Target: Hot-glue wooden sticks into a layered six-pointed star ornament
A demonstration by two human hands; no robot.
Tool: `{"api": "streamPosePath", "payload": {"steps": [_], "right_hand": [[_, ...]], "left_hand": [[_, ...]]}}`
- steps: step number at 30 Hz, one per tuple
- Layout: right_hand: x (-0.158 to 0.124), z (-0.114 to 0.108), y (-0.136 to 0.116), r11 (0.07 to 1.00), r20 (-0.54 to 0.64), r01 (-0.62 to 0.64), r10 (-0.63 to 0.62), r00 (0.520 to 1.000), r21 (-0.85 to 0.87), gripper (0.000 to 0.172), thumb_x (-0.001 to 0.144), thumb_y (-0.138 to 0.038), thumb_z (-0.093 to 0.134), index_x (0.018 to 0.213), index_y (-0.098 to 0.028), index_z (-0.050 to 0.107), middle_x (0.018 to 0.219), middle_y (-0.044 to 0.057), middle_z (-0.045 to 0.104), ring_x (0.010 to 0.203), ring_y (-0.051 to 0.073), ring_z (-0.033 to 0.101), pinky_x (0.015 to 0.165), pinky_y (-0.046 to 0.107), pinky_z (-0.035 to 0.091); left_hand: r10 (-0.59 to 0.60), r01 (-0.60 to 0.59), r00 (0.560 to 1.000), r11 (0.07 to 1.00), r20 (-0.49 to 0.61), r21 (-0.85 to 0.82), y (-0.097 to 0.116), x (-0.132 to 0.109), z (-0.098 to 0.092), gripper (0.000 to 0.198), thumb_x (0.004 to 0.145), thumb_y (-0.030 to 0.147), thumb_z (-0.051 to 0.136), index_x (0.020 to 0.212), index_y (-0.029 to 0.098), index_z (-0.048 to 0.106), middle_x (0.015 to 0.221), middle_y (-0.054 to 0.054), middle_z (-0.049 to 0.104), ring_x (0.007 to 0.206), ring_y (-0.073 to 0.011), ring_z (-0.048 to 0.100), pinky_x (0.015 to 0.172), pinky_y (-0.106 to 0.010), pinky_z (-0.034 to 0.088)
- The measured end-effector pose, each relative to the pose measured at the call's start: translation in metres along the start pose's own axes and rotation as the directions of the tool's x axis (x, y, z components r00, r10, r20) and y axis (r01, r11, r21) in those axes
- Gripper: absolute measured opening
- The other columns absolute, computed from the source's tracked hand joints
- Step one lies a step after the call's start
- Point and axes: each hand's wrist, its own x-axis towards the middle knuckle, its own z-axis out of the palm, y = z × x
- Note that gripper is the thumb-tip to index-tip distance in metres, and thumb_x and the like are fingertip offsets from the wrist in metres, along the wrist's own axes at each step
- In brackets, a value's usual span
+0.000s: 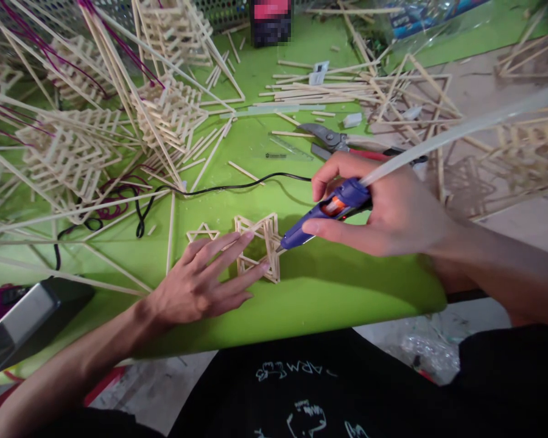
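Green worktop (329,298) lies under both your hands, near its front edge. Your left hand (201,283) is spread flat with the fingers stretched out, and its fingertips rest on the star frame (260,246), a small double star built of thin sticks. The frame sits on the worktop between your two hands. Your right hand (388,210) is wrapped around the glue gun (329,213), a purple one with an orange trigger, and holds it tilted down to the left. Its nozzle touches the right side of the star frame. A pale glue stick (461,131) juts from the back of the gun, up and to the right. Just left of the frame, by your left fingers, lies a flat star (203,233). A black cord (237,182) runs across the worktop behind it. Shears (333,140) lie beyond your right hand. Stick towers (168,112) stand at the back left, and loose sticks (319,91) are heaped at the back.
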Motion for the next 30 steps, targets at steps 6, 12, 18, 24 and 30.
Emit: {"api": "streamPosePath", "payload": {"steps": [6,12,18,24,30], "right_hand": [[-0.013,-0.009,-0.010,0.996,-0.039,0.033,-0.037,0.999,-0.088,0.038,0.070,-0.051,0.084,0.092,-0.031,0.059,0.073,-0.004,0.066,0.060,0.017,0.058,0.059,0.033,0.042],[-0.036,-0.004,-0.009,0.998,-0.115,0.067,-0.065,0.991,0.011,0.045,0.068,-0.040,0.089,0.102,-0.034,0.061,0.079,-0.004,0.072,0.062,0.020,0.068,0.058,0.036,0.050],[-0.043,0.010,0.010,0.983,-0.209,0.185,-0.184,0.960,-0.013,0.054,0.066,-0.041,0.090,0.110,-0.032,0.062,0.086,-0.002,0.074,0.067,0.021,0.073,0.056,0.035,0.057],[-0.038,0.006,0.017,0.870,-0.168,0.445,-0.481,0.860,-0.215,0.047,0.064,-0.041,0.091,0.100,-0.028,0.064,0.080,0.001,0.072,0.065,0.021,0.070,0.054,0.035,0.055],[-0.039,0.001,0.018,0.856,-0.108,0.460,-0.494,0.863,-0.236,0.046,0.065,-0.043,0.089,0.100,-0.029,0.063,0.077,0.000,0.070,0.065,0.021,0.069,0.053,0.036,0.055]], "left_hand": [[-0.007,0.007,1.000,1.000,0.000,0.003,0.001,0.000,0.000,0.055,0.088,0.043,0.073,0.140,0.030,0.058,0.144,-0.017,0.057,0.133,-0.0300,0.054,0.099,-0.044,0.049],[-0.001,0.001,1.000,0.999,0.010,0.032,0.000,-0.002,0.002,0.058,0.088,0.047,0.072,0.141,0.031,0.057,0.145,-0.015,0.057,0.133,-0.0299,0.054,0.100,-0.044,0.048],[0.012,-0.012,1.000,1.000,0.000,0.021,0.000,-0.003,0.002,0.057,0.090,0.046,0.070,0.142,0.030,0.056,0.147,-0.018,0.055,0.133,-0.0316,0.054,0.099,-0.045,0.048],[0.017,-0.017,1.000,1.000,0.007,0.019,0.000,-0.001,0.001,0.057,0.090,0.046,0.069,0.143,0.029,0.055,0.148,-0.019,0.053,0.133,-0.0319,0.054,0.098,-0.046,0.048],[0.014,-0.014,1.000,1.000,0.010,0.019,0.000,-0.003,0.002,0.061,0.090,0.046,0.070,0.145,0.030,0.052,0.149,-0.018,0.052,0.135,-0.0317,0.052,0.100,-0.046,0.049]]}}
